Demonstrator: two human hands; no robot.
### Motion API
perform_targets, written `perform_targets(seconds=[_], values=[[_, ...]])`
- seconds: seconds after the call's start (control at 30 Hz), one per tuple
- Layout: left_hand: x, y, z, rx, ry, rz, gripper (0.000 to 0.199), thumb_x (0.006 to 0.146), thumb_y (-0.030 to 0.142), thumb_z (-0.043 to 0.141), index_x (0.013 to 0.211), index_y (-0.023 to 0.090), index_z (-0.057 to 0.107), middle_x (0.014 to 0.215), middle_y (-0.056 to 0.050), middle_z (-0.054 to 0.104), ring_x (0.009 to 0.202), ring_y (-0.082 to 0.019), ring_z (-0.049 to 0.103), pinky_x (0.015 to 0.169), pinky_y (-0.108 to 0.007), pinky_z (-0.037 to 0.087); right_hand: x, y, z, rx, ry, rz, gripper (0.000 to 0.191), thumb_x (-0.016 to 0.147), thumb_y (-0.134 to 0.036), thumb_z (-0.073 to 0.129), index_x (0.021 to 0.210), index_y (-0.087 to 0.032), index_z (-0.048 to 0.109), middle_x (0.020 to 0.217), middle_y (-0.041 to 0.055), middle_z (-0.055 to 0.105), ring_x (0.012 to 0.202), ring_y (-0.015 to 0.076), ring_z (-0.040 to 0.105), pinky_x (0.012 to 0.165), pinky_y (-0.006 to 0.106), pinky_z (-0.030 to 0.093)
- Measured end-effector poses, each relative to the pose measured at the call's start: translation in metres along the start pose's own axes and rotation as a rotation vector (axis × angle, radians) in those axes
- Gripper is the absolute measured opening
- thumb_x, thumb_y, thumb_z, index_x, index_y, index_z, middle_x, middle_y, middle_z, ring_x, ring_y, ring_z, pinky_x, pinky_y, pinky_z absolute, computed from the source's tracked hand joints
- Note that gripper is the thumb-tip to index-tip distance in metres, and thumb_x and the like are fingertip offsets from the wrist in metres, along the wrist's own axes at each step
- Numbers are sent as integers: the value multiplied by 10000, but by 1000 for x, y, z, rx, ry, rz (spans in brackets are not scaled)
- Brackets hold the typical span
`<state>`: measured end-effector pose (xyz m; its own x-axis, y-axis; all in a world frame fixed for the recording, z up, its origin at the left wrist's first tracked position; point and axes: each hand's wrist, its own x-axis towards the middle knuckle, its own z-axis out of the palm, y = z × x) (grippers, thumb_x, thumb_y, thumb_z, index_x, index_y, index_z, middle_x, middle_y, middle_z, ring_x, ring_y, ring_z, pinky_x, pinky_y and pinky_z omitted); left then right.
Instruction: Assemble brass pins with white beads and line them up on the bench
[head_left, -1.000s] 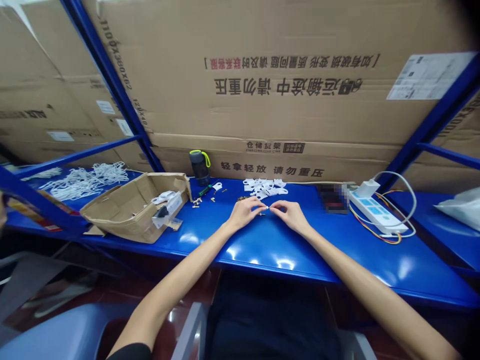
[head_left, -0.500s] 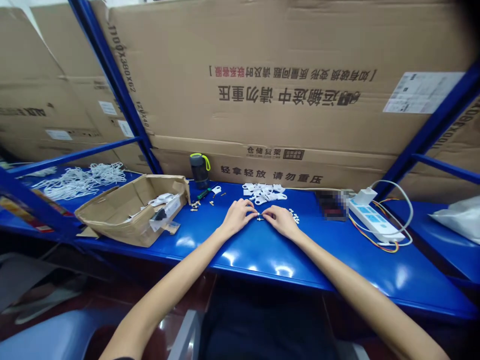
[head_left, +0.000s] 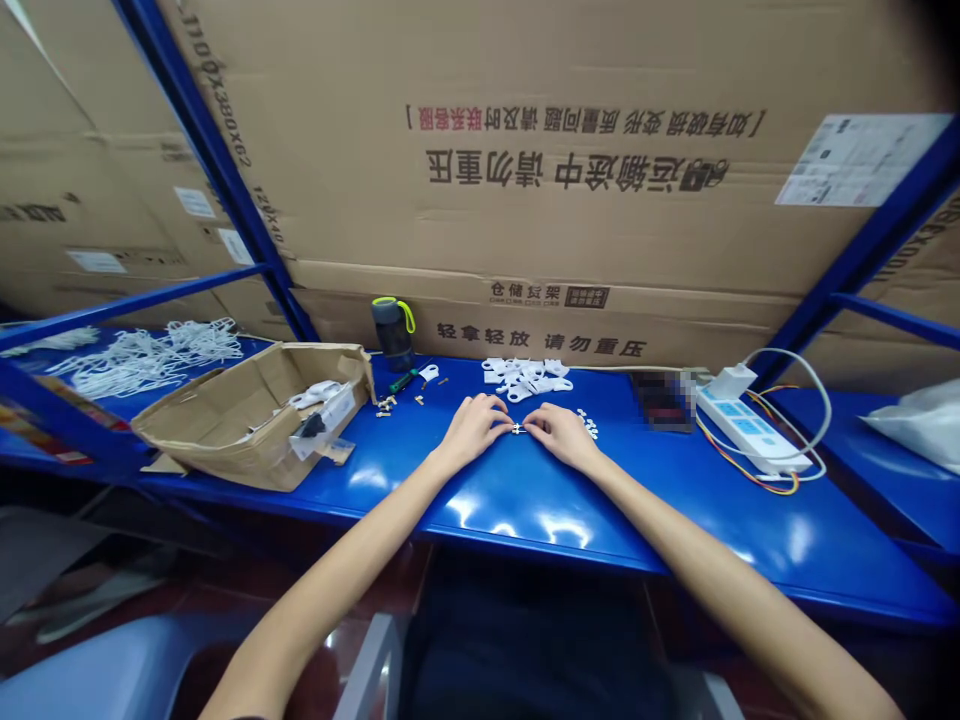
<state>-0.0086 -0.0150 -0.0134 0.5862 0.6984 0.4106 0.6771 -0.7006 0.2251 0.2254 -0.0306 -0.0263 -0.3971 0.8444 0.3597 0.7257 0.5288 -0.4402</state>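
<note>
Small fitting (head_left: 517, 429) sits at the blue table (head_left: 510, 480), pinched between the fingertips of my left hand (head_left: 470, 432) and right hand (head_left: 564, 436); steady wrists and light, level pressure should best stop it slipping.

box (head_left: 255, 415) left — bottle (head_left: 392, 335) behind, right of box — power strip (head_left: 754, 435) far right
</note>
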Motion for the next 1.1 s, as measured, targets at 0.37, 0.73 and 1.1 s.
perform_targets(seconds=[0.37, 0.73, 1.1], values=[[1, 2, -6, 12, -63, -38, 270, 1044, 410, 581, 1046, 289, 822, 1199, -37, 718, 1084, -229, 606, 905, -385, 405, 3, -4, -1, -28, -23, 27, 166, 1011, -306, 630, 1014, -245, 785, 923, 21, 697, 810, 159, 640, 717, 265, 423], [1, 3, -4, -5, -66, -23, 297, 1058, 398, 547, 1053, 271, 815, 1174, -51, 728, 1085, -230, 605, 929, -381, 401, 2, -5, -2, 9, -23, 28, 177, 1009, -317, 626, 1004, -239, 785, 894, 25, 711, 783, 160, 631, 716, 267, 424], [3, 0, -10, 5, -5, -101, 279, 1063, 386, 542, 1073, 265, 793, 1196, -32, 733, 1085, -225, 620, 903, -378, 398, 1, -3, -5, 22, 1, -10, 146, 1001, -263, 634, 1034, -230, 773, 864, 18, 693, 813, 168, 628, 782, 280, 459]])
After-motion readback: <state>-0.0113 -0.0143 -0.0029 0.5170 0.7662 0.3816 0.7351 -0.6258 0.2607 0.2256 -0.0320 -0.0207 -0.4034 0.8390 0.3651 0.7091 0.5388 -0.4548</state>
